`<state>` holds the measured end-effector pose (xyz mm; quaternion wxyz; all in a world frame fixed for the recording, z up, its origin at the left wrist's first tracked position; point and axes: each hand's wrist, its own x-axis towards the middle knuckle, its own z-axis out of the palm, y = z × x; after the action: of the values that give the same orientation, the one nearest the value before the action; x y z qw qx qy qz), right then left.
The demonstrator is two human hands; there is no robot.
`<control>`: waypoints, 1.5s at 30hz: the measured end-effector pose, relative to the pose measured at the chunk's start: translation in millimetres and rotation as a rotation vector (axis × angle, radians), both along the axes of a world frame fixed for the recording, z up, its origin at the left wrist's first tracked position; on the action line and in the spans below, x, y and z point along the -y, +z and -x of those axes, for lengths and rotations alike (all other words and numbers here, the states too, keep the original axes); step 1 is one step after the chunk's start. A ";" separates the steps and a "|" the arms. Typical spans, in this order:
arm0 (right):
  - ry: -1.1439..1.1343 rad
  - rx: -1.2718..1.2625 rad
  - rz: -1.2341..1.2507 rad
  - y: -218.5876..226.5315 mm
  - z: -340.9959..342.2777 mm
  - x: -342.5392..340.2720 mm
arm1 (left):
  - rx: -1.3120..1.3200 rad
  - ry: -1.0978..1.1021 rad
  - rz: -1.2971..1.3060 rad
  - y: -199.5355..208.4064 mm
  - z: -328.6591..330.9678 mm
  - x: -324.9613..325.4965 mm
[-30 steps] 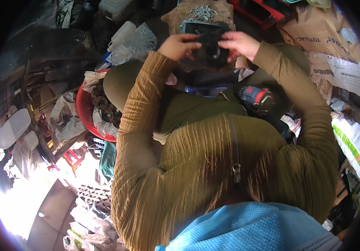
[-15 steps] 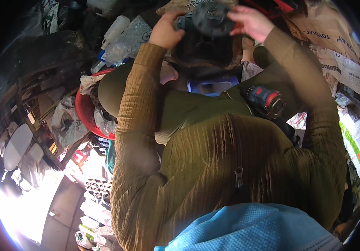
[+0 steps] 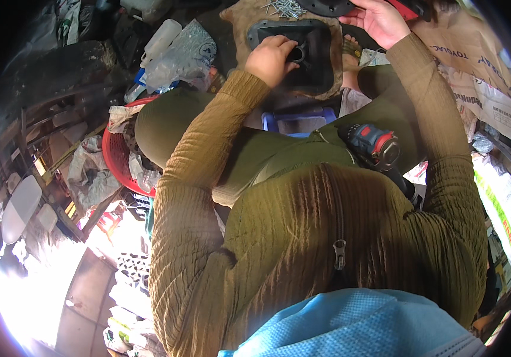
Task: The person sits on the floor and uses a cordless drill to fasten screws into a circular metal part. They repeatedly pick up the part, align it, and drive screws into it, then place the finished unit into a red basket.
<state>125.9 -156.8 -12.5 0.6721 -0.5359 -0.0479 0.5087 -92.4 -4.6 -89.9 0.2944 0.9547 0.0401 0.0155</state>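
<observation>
A dark square plastic housing [image 3: 322, 76] with a round opening in its middle lies on a worn brown pad in front of me. My left hand [image 3: 269, 59] reaches into it, fingers curved, with thumb and index apart beside the opening; nothing shows between them. At the top edge, my right hand [image 3: 380, 22] pinches the rim of a round black flanged disc [image 3: 326, 6], which the picture partly cuts off. A pile of loose screws [image 3: 285, 8] lies on the pad behind the housing. On my lap rests a red and dark cordless drill [image 3: 374, 141].
Between my legs stands a blue plastic container [image 3: 270, 122]. A red plastic basket [image 3: 110, 156] is by my left knee, with clear plastic bags [image 3: 184, 56] farther back. Brown paper sacks [image 3: 463, 47] and a white sack [image 3: 502, 208] line the right side.
The round disc has moved from above the housing to the far right in my right hand. My left hand has come away from the disc and lowered into the housing.
</observation>
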 end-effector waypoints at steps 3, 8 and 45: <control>0.061 0.019 0.066 -1.1 10.4 0.3 | -0.058 0.001 -0.019 5.8 -0.7 -6.4; 0.064 0.048 0.099 -3.6 17.4 2.8 | -0.038 -0.003 0.083 5.3 1.3 -23.8; 0.290 0.114 0.381 -77.6 73.7 9.1 | -0.322 0.481 0.613 -12.5 -9.1 -36.6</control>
<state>52.2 -166.0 -90.1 0.4752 -0.6683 -0.0655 0.5685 -83.2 32.0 -102.4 0.5428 0.7765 0.3102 -0.0781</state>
